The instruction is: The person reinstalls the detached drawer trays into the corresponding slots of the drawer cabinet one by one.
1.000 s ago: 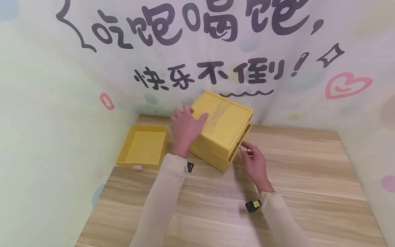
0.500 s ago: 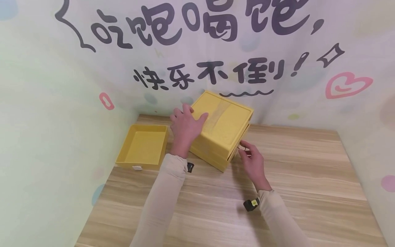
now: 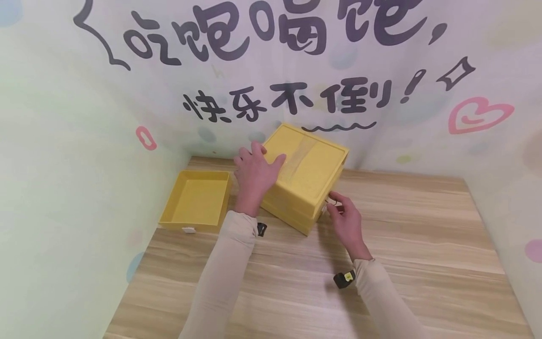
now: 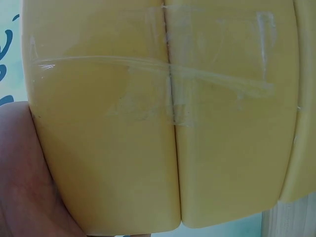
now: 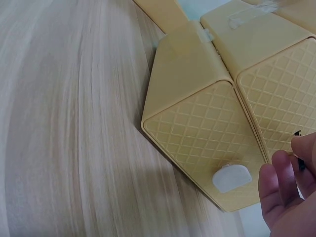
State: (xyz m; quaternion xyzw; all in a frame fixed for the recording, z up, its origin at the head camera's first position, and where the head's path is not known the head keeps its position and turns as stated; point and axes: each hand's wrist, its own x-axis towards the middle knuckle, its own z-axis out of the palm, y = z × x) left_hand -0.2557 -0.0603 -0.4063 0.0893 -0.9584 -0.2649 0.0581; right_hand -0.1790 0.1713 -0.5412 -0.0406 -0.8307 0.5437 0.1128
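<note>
A yellow two-tier drawer box (image 3: 309,165) stands at an angle near the back wall. Clear tape (image 4: 148,64) runs across the seam between its tiers. My left hand (image 3: 256,174) grips its left corner, thumb on the top and fingers over the side. My right hand (image 3: 347,221) pinches a small thin black pull (image 5: 298,133) on the upper drawer front (image 5: 281,94), which sits flush with the box. The lower drawer front (image 5: 197,133) has the same raised lattice and carries a white handle (image 5: 232,177).
A separate yellow drawer tray (image 3: 199,200) lies left of the box, with a white handle (image 3: 188,230) at its front. Both stand on a wood-grain table (image 3: 296,292), bounded by a printed back wall (image 3: 381,136) and a left side wall (image 3: 76,188).
The upper drawer, partly out one second ago, has slid fully into the box. My right hand moved slightly left with it. My left hand has stayed in place.
</note>
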